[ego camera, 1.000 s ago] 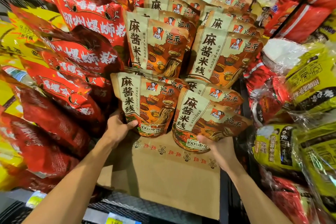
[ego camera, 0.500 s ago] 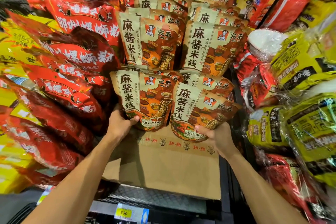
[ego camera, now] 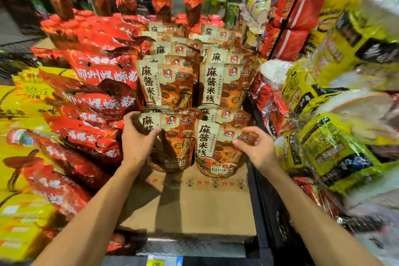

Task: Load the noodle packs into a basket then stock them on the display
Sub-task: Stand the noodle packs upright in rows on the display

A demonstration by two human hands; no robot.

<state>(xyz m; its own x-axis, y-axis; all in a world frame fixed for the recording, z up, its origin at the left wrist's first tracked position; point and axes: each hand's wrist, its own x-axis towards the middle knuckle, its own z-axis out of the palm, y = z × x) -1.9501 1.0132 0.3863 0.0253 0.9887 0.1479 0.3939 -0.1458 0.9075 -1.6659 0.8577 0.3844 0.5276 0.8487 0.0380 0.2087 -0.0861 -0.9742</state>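
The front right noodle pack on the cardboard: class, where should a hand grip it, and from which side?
Grip the front right noodle pack at its flat top edge, coming from the front and above. It stands upright on the cardboard, with a neighbouring pack close on its left.

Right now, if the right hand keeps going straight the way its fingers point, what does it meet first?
The right hand points up-left at the front right noodle pack; its fingertips already seem to touch the pack's upper right face, so that pack comes first. Depth is unclear.
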